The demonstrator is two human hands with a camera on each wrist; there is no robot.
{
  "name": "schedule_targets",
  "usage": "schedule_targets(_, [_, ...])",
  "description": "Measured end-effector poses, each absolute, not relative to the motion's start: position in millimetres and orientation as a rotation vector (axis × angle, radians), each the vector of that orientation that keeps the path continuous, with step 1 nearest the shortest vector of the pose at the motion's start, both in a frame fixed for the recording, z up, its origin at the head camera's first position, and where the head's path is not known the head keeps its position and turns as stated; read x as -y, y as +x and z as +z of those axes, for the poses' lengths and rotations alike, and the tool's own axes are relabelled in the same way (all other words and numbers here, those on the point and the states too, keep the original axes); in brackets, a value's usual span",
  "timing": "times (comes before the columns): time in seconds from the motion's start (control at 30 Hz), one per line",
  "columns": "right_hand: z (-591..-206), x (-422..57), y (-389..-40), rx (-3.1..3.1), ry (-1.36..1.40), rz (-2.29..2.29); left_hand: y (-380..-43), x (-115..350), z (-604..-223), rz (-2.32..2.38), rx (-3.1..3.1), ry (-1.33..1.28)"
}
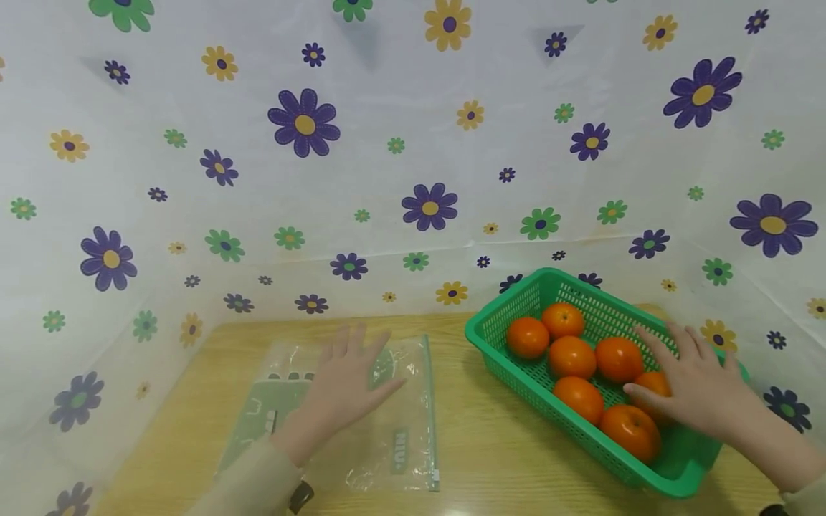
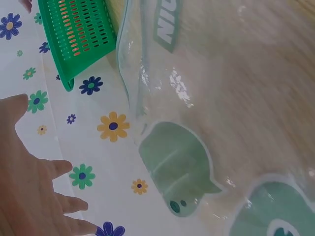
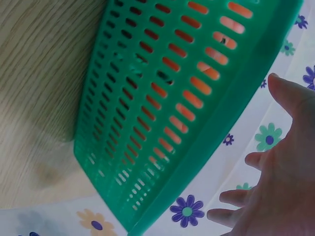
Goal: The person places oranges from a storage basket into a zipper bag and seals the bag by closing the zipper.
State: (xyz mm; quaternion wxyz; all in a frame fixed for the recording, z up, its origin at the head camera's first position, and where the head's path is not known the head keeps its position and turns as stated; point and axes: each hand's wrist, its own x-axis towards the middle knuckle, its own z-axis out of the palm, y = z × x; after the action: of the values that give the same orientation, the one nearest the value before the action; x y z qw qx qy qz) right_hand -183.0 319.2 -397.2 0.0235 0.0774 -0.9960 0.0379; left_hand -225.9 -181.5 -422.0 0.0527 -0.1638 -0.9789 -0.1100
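A clear plastic zip bag (image 1: 413, 401) with green printed shapes lies flat on the table in the head view, its slider strip along the right side. Above it hovers my left hand (image 1: 342, 383), fingers spread and holding nothing. To the right stands a green plastic basket (image 1: 516, 387) with slotted walls, and several oranges (image 1: 572, 357) sit inside it. My right hand (image 1: 700, 383) hangs over the basket's right part, with fingers apart, overlapping one orange in this view. From the right wrist view, this hand shows above the basket rim with nothing in its grasp.
The wooden table (image 1: 477, 459) carries both the bag and the basket. A white sheet with printed flowers (image 1: 387, 179) rises behind the table and at both sides. The basket's far end stands close to this sheet.
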Motion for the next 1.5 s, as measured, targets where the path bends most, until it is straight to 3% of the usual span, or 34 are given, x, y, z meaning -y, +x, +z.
schedule_targets(0.97, [-408.5,-363.2,-177.4,3.081,0.085,0.043,-249.8,67.7,-417.0,-0.192,2.985,-0.761])
schedule_targets(1.5, [-423.1,-377.1,-175.8,3.097,0.084,0.092,-245.7,46.0,-423.5,-0.114,2.996,-0.891])
